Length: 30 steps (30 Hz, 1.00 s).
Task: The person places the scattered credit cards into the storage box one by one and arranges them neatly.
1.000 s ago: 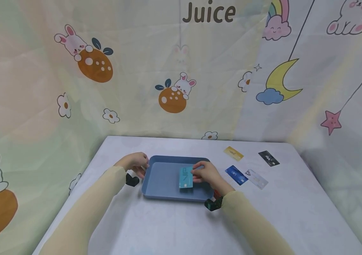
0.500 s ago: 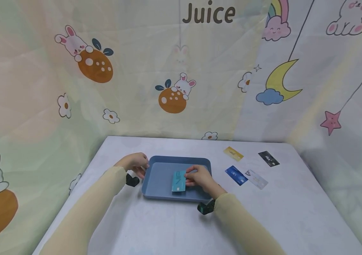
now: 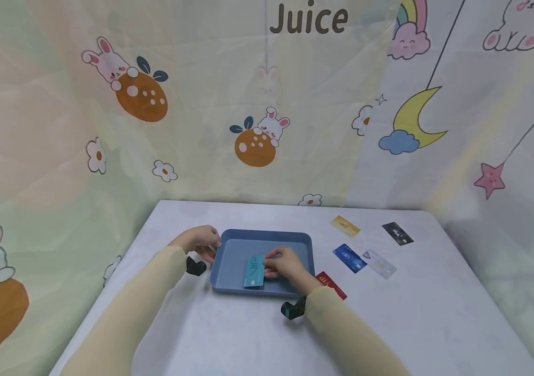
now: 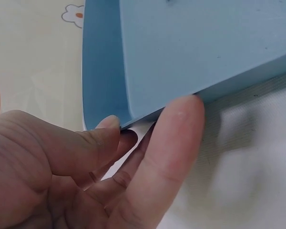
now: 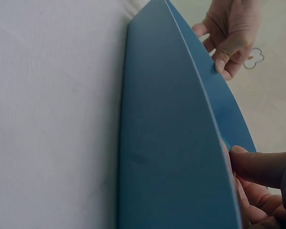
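A blue tray [image 3: 243,246] lies on the white table. At its left edge my left hand [image 3: 200,242] holds the rim; in the left wrist view the thumb [image 4: 109,125] is at the rim's top near a corner, with the other fingers along the outside. Over the tray's floor, my right hand [image 3: 287,267] pinches a teal VIP card [image 3: 253,272] by its right edge. Whether the card touches the tray floor I cannot tell. In the right wrist view the tray wall [image 5: 167,119] hides most of the card and some right fingers.
Right of the tray lie a red card [image 3: 331,285], a blue card [image 3: 349,258], a silver card [image 3: 379,263], a gold card [image 3: 345,226] and a black card [image 3: 397,233]. The blue and silver cards nearly touch. A printed curtain [image 3: 201,104] stands behind the table.
My right hand has moved left and a little nearer me over the tray, carrying the teal card. The red card has come into view. The left hand has stayed on the rim.
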### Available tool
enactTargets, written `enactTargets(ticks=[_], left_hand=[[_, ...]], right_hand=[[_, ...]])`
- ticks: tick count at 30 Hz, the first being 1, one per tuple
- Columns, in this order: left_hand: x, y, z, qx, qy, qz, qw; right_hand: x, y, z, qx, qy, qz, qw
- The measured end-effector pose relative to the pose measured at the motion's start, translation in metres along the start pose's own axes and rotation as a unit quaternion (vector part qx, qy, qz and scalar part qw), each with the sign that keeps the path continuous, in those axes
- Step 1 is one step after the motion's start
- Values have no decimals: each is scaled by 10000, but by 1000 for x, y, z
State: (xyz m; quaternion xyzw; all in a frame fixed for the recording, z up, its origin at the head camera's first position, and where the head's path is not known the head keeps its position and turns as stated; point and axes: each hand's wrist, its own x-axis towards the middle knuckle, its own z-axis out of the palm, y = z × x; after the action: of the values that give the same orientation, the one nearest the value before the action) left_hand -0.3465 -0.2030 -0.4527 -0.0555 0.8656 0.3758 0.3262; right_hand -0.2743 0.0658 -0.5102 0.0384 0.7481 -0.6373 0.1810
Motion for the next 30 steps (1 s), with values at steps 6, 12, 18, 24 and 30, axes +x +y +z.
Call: enactTargets(ticks=[6, 12, 18, 24, 30], left_hand=[[4, 0, 2, 4, 60, 69, 10000], [2, 3, 2, 6, 127, 4, 9999], [0, 5, 3, -64, 105, -32, 9999], [0, 2, 1, -144, 98, -42, 9998], [1, -2, 0, -259, 66, -95, 9996]], right_hand=[[1, 1, 9, 16, 70, 92, 9999], [-2, -3, 16, 94, -45, -6, 9999], [-3, -6, 24, 73, -48, -16, 10000], [1, -5, 35, 17, -18, -17, 10000], [-1, -5, 43, -85, -69, -84, 9999]])
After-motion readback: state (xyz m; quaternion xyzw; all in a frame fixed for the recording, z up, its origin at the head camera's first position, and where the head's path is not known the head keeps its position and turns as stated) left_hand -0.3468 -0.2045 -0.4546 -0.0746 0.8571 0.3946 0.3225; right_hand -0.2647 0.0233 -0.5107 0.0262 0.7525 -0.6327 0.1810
